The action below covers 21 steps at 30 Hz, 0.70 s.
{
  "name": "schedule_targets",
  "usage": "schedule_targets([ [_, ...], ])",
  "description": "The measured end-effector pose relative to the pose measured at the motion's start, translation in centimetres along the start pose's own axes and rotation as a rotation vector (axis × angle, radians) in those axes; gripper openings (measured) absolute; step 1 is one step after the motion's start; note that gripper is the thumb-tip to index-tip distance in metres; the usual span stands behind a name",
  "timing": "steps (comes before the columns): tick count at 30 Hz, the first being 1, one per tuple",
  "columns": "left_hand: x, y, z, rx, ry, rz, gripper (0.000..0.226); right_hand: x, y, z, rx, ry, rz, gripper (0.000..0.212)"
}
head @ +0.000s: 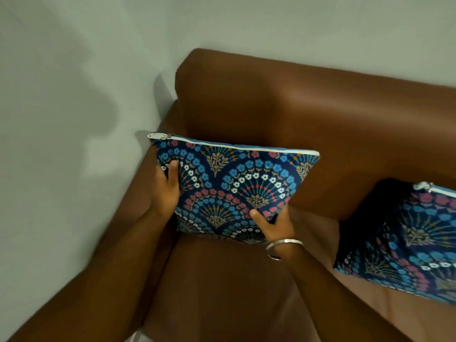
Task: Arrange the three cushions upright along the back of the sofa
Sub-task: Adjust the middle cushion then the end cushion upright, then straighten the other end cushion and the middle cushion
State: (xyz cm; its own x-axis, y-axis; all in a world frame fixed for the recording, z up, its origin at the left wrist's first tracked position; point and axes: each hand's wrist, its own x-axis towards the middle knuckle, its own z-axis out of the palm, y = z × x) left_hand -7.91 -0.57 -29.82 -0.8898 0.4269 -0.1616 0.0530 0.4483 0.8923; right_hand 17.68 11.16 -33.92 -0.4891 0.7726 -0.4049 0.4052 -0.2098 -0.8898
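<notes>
A blue floral cushion [234,186] with a white zipper edge on top stands upright at the left end of the brown sofa [320,114], against its backrest. My left hand [166,187] grips the cushion's left edge. My right hand [274,224], with a metal bangle on the wrist, grips its lower right corner. A second cushion [404,243] of the same pattern leans against the backrest at the right edge of the view, partly cut off. No third cushion is in view.
The sofa's left armrest [138,206] runs beside my left forearm, close to a pale grey wall [74,95]. The brown seat [222,292] stretches below the cushions.
</notes>
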Motion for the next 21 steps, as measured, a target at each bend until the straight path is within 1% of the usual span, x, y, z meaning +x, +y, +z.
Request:
schedule_targets([
  [3,-5.2,1.7,2.3,0.154,0.120,0.139,0.054,-3.8,1.2,-5.1,-0.125,-0.091,-0.091,0.092],
  [4,-8.4,1.7,3.5,0.230,0.135,0.193,0.059,-5.7,2.0,-7.8,-0.189,-0.116,-0.114,0.087],
  [6,-16.0,1.1,7.1,0.353,0.066,0.264,0.074,-9.5,4.8,-14.0,-0.286,-0.133,-0.135,0.084],
  [8,-24.2,-0.1,12.5,0.424,-0.110,0.332,0.076,-13.1,8.1,-21.8,-0.388,-0.063,-0.106,0.085],
  [10,-32.4,0.0,19.2,0.458,-0.343,0.386,0.067,-15.9,11.4,-30.6,-0.477,0.058,-0.017,0.089],
  [12,-39.8,1.3,26.3,0.414,-0.570,0.439,0.059,-18.4,14.1,-40.0,-0.576,0.214,0.058,0.091],
  [14,-45.7,3.6,34.4,0.345,-0.773,0.500,0.064,-20.4,15.7,-49.4,-0.639,0.373,0.135,0.096],
  [16,-49.4,6.4,42.9,0.279,-0.945,0.462,0.079,-20.9,16.7,-58.2,-0.646,0.534,0.182,0.104],
  [18,-51.4,9.5,51.1,0.213,-1.038,0.384,0.086,-20.8,17.8,-66.2,-0.601,0.665,0.219,0.109],
  [19,-52.2,11.3,54.7,0.173,-1.067,0.321,0.092,-20.5,18.2,-69.7,-0.562,0.707,0.203,0.111],
  [21,-53.1,14.9,61.0,0.089,-1.110,0.181,0.107,-19.3,18.7,-75.3,-0.328,0.782,0.162,0.109],
])
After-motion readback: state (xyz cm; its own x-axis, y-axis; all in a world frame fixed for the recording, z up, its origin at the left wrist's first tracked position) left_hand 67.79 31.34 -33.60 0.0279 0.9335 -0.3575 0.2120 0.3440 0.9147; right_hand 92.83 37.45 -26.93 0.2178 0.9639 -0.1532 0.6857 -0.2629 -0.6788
